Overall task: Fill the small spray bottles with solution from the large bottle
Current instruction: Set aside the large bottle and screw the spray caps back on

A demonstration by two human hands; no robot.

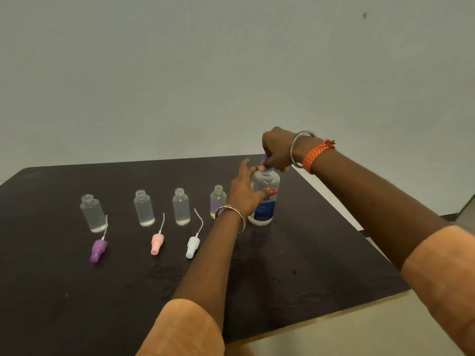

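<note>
Head view, large bottle: I see the large bottle (264,199) upright on the counter (321,265), at about 2 o'clock from the counter's middle, long axis vertical.
Head view, right grip: my right hand (276,150) sits directly above the bottle, fingers curled down round the blue cap (267,170); I cannot quite tell whether the cap is seated or already loose, since the fingers cover most of it.
Head view, left grip: my left hand (245,191) is at the bottle's 9 o'clock side, thumb across the label and fingers round the shoulder, steadying the body.
Head view, key relation: cap lies on the bottle's axis straight under the right grip, so I judge the coming move to be a twist about that vertical line.
Head view, small spray bottles: four open ones (181,206) stand in a row toward 9 o'clock of the large bottle, the nearest just beside my left hand.
Head view, spray tops: three (157,244) lie on the counter at 6 o'clock of their bottles.
</note>
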